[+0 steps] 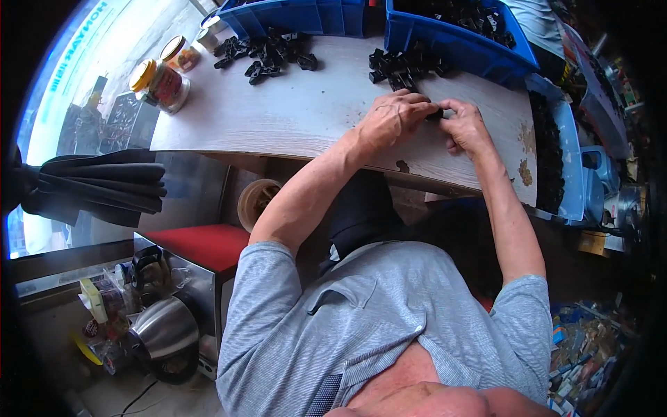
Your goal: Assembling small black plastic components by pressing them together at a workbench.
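My left hand (394, 119) and my right hand (465, 128) meet over the near side of the table (292, 111). Pinched between their fingertips is a small black plastic part (435, 115), mostly covered by the fingers. Just beyond my left hand lies a loose pile of similar black parts (406, 66), in front of a blue bin (462, 42) full of black pieces. Farther left, another heap of black parts (271, 54) spreads before a second blue bin (299, 19).
Two lidded jars (160, 87) stand at the table's left end. At the right edge a light-blue bin (572, 163) holds black parts. A red-topped cabinet (198, 244) and a metal kettle (165, 328) are at lower left. Another person's grey clothing (535, 24) shows at the far right.
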`<state>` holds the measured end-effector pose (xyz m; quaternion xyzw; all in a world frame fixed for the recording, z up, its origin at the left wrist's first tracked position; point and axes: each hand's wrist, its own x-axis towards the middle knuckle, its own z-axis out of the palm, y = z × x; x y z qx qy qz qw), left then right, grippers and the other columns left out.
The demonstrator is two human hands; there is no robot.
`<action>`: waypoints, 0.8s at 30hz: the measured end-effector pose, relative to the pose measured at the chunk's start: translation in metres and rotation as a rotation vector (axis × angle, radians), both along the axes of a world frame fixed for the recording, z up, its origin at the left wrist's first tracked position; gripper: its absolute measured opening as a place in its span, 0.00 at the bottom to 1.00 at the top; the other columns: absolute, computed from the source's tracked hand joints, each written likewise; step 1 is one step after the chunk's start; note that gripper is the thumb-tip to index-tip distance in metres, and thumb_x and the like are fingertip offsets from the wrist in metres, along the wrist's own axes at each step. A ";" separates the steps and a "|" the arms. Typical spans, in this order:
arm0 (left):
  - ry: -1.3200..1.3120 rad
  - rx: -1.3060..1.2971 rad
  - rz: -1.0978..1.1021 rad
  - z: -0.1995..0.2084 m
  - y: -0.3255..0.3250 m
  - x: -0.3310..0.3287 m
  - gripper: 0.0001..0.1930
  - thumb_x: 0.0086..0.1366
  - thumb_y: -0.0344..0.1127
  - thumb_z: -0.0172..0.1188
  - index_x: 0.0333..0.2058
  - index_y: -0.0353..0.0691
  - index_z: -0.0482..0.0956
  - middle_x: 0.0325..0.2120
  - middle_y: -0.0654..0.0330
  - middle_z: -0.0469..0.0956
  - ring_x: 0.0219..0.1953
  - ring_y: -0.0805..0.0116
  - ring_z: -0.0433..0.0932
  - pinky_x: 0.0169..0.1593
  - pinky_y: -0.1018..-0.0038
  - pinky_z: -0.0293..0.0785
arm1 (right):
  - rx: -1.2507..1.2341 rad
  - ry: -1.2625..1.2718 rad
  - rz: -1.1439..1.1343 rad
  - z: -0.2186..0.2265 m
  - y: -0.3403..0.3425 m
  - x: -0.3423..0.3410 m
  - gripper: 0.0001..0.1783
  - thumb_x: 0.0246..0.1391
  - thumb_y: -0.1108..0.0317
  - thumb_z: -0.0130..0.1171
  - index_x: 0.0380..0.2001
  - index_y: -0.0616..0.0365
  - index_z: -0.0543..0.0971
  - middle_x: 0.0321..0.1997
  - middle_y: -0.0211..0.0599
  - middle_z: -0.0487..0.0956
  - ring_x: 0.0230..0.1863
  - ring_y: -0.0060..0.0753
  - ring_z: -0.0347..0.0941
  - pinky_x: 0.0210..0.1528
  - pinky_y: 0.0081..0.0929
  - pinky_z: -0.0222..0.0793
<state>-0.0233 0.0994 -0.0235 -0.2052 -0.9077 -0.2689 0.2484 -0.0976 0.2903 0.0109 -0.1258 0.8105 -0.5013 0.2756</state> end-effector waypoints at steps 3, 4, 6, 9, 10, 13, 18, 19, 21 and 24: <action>-0.004 -0.004 -0.012 -0.006 0.000 0.001 0.20 0.60 0.25 0.63 0.52 0.43 0.80 0.45 0.57 0.82 0.46 0.58 0.80 0.52 0.67 0.78 | 0.030 0.036 0.000 0.006 -0.003 0.005 0.21 0.49 0.75 0.59 0.50 0.57 0.79 0.17 0.25 0.72 0.12 0.19 0.67 0.13 0.22 0.65; -0.029 -0.013 -0.012 -0.005 0.002 0.001 0.21 0.60 0.25 0.62 0.53 0.44 0.80 0.46 0.57 0.82 0.47 0.59 0.80 0.53 0.68 0.78 | 0.031 0.033 -0.002 0.007 -0.002 0.005 0.21 0.49 0.75 0.59 0.50 0.57 0.79 0.17 0.25 0.72 0.12 0.19 0.67 0.13 0.22 0.65; -0.022 -0.052 -0.007 -0.003 0.002 0.002 0.21 0.61 0.26 0.62 0.54 0.44 0.80 0.48 0.57 0.81 0.49 0.59 0.79 0.54 0.67 0.77 | 0.035 0.029 0.023 0.006 0.001 0.004 0.21 0.49 0.75 0.59 0.49 0.57 0.80 0.17 0.25 0.71 0.12 0.19 0.67 0.13 0.22 0.64; -0.002 -0.110 0.032 0.001 0.006 0.009 0.21 0.62 0.27 0.62 0.55 0.45 0.79 0.51 0.57 0.80 0.52 0.58 0.77 0.55 0.66 0.76 | 0.021 0.040 0.027 0.005 0.000 0.004 0.21 0.49 0.75 0.61 0.49 0.57 0.80 0.16 0.24 0.70 0.12 0.19 0.66 0.12 0.22 0.62; 0.017 -0.128 0.064 0.002 0.008 0.012 0.21 0.63 0.28 0.61 0.56 0.46 0.79 0.52 0.58 0.79 0.54 0.57 0.76 0.57 0.64 0.75 | 0.023 0.039 0.023 0.004 -0.001 0.005 0.21 0.49 0.75 0.61 0.49 0.57 0.80 0.16 0.24 0.70 0.12 0.19 0.66 0.12 0.22 0.62; -0.070 -0.111 0.119 0.007 0.012 0.025 0.22 0.65 0.31 0.59 0.58 0.48 0.77 0.55 0.58 0.78 0.57 0.56 0.75 0.58 0.61 0.72 | -0.021 0.032 0.028 0.003 -0.002 0.006 0.19 0.49 0.74 0.61 0.48 0.56 0.80 0.16 0.21 0.69 0.12 0.16 0.64 0.13 0.18 0.59; -0.095 -0.191 0.170 0.009 0.014 0.029 0.21 0.64 0.32 0.59 0.57 0.48 0.78 0.54 0.58 0.78 0.56 0.56 0.75 0.56 0.60 0.72 | 0.043 0.031 0.019 0.008 -0.003 0.008 0.18 0.50 0.72 0.65 0.46 0.55 0.80 0.15 0.21 0.68 0.12 0.16 0.63 0.13 0.19 0.59; -0.065 -0.166 0.159 0.009 0.014 0.028 0.20 0.63 0.32 0.61 0.55 0.48 0.79 0.52 0.57 0.79 0.53 0.56 0.76 0.54 0.62 0.74 | 0.040 0.037 0.017 0.007 -0.002 0.008 0.18 0.50 0.72 0.65 0.46 0.55 0.80 0.15 0.21 0.68 0.12 0.16 0.63 0.13 0.19 0.59; 0.015 -0.043 0.224 0.008 0.009 0.028 0.19 0.62 0.32 0.62 0.52 0.47 0.80 0.49 0.56 0.80 0.50 0.55 0.77 0.50 0.63 0.76 | 0.030 0.053 0.029 0.006 0.003 0.006 0.17 0.50 0.69 0.67 0.44 0.56 0.80 0.14 0.20 0.67 0.12 0.16 0.62 0.13 0.19 0.60; 0.163 0.023 0.697 0.003 -0.035 0.030 0.14 0.59 0.36 0.67 0.45 0.49 0.83 0.33 0.57 0.82 0.38 0.53 0.79 0.38 0.62 0.78 | 0.002 0.014 -0.058 0.014 0.002 0.011 0.18 0.49 0.65 0.69 0.43 0.57 0.79 0.13 0.21 0.67 0.12 0.17 0.65 0.14 0.19 0.65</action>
